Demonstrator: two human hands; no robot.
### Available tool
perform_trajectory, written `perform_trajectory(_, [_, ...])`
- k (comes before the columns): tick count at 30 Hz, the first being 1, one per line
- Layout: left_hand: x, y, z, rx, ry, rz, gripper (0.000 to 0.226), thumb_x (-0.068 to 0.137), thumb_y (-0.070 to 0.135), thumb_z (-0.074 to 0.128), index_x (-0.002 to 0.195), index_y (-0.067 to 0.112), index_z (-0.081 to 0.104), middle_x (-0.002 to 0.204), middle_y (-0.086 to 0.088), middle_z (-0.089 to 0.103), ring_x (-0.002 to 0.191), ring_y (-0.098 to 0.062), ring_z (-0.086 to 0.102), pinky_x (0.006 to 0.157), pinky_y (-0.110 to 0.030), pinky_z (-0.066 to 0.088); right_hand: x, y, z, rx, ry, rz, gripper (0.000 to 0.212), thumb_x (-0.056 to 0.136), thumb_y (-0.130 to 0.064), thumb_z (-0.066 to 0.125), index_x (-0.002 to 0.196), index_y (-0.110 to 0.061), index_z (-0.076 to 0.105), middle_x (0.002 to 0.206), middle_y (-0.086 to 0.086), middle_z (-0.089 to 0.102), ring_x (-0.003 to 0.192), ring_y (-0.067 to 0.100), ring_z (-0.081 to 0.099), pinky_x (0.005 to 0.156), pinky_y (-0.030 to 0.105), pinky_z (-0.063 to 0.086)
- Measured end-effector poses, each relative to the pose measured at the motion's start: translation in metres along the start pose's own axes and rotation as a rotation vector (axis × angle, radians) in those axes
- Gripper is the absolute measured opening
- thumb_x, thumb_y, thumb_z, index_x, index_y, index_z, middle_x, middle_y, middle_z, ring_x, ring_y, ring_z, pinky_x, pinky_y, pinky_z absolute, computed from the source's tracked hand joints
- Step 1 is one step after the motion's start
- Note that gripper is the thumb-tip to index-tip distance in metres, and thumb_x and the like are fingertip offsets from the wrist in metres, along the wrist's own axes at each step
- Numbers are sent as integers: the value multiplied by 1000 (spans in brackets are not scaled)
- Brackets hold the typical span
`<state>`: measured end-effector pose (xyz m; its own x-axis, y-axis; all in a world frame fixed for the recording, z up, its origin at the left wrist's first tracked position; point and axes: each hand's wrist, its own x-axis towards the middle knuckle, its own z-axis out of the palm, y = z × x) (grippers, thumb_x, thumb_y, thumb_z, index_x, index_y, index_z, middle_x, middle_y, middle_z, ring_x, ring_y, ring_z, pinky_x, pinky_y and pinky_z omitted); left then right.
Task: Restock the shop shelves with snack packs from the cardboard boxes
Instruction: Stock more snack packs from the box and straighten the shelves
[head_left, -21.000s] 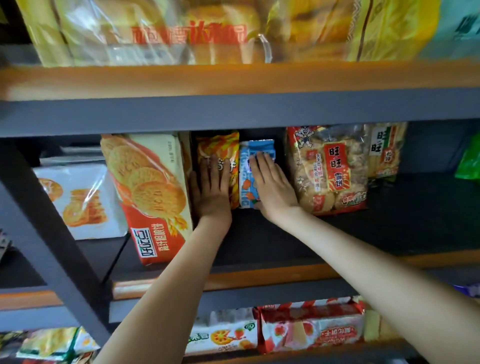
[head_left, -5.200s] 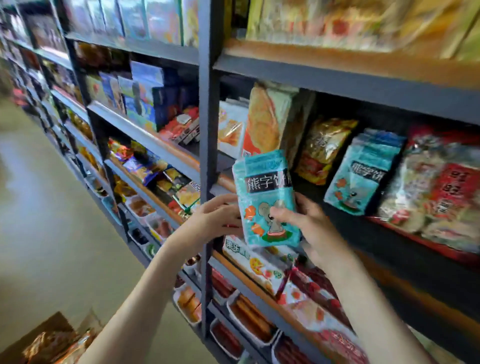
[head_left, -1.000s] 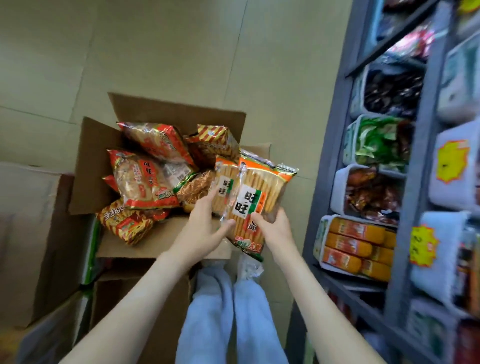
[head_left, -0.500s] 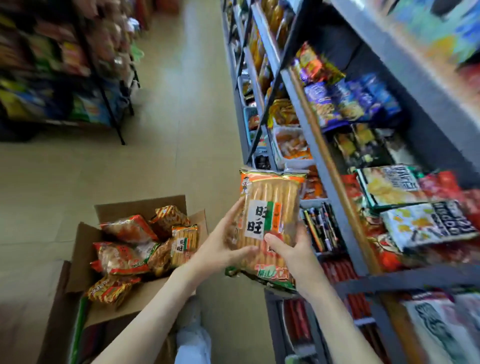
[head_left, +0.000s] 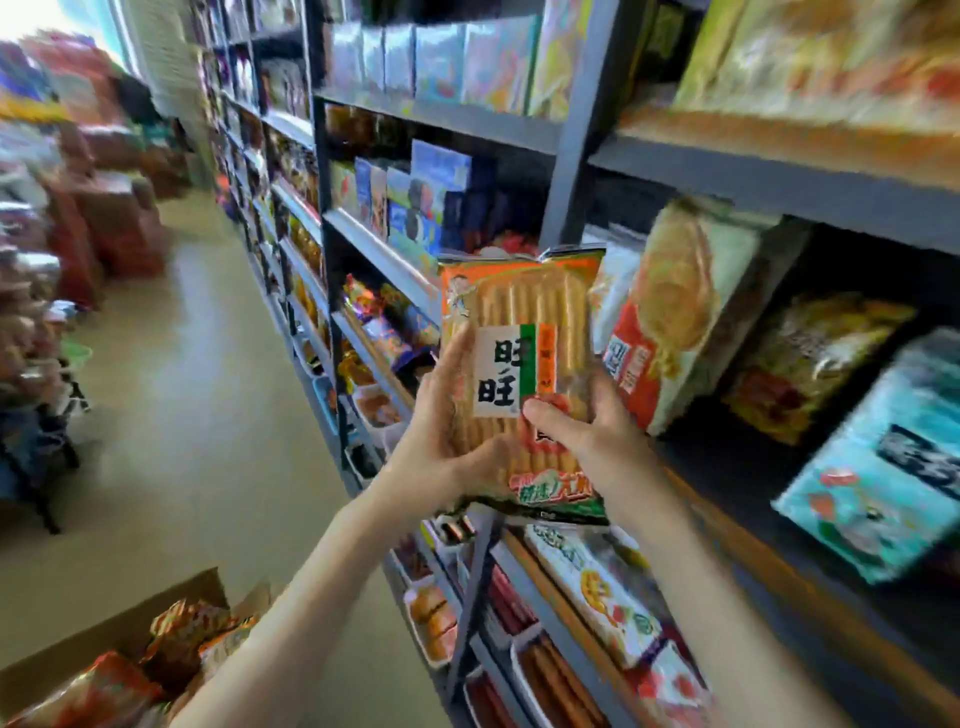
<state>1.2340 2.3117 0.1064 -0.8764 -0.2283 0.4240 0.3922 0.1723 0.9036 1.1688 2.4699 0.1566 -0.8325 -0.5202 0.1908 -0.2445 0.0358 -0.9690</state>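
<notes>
Since a half-second ago we have lifted the pack (head_left: 514, 322) from waist height above the box (head_left: 119, 629) up to the level of the dark shelf (head_left: 727, 467), and our view has swung up the aisle. We hold it upright in front of the grey steel post (head_left: 576, 130), not yet on any board. Our left hand (head_left: 431, 447) clamps its left edge, thumb across the lower front and fingers curled behind. Our right hand (head_left: 592, 441) grips the right side, thumb pressed on the crinkly film.

It is a flat, glossy plastic packet with orange and green ends, a white label, and long ridged crackers showing through the clear middle. Just behind it a tall biscuit bag (head_left: 675, 312) leans on the shelf, with soft teal packs (head_left: 893, 467) further right.

Boards here are matt black with a wood-coloured front lip on grey metal rails. Below run white trays of goods, blurred. Low at left, the brown cardboard box holds shiny red and orange bags. A smooth beige floor (head_left: 208, 415) runs down the aisle between racks.
</notes>
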Motion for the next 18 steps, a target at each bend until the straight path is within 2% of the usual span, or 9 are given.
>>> perform_trajectory(4, [26, 18, 44, -36, -130, 53, 94, 73, 40, 77, 142, 59, 16, 147, -10, 37, 129, -36, 46, 99, -59, 44, -14, -17, -51, -7, 91, 7, 35, 84, -23, 71, 111, -38, 55, 110, -8, 69, 102, 14, 67, 94, 47, 52])
perform_trajectory(8, [43, 29, 88, -44, -255, 103, 90, 75, 42, 73, 143, 58, 16, 143, -8, 41, 127, -33, 48, 99, -56, 45, -28, -27, -98, -31, 197, 58, 47, 78, -34, 75, 119, -40, 53, 114, -11, 68, 106, 14, 65, 98, 47, 48])
perform_trajectory(12, [49, 38, 124, -81, -419, 138, 81, 79, 36, 70, 141, 58, 22, 145, -4, 43, 123, -24, 54, 98, -49, 49, -55, -30, -141, -75, 278, 137, 38, 81, -32, 74, 113, -38, 55, 110, -11, 68, 103, 11, 65, 99, 43, 49])
perform_trajectory(15, [55, 39, 148, -60, -548, 169, 84, 72, 54, 72, 141, 57, 25, 144, -2, 47, 130, -28, 47, 105, -57, 39, -86, -27, -168, -85, 347, 196, 40, 83, -28, 73, 118, -30, 55, 112, -9, 69, 101, 10, 66, 98, 37, 49])
perform_trajectory(18, [59, 38, 182, -45, -706, 210, 86, 70, 67, 68, 143, 54, 24, 137, -2, 52, 127, -30, 49, 102, -60, 40, -123, -25, -191, -71, 446, 237, 38, 84, -23, 71, 118, -28, 55, 114, -9, 68, 104, 8, 65, 98, 33, 47])
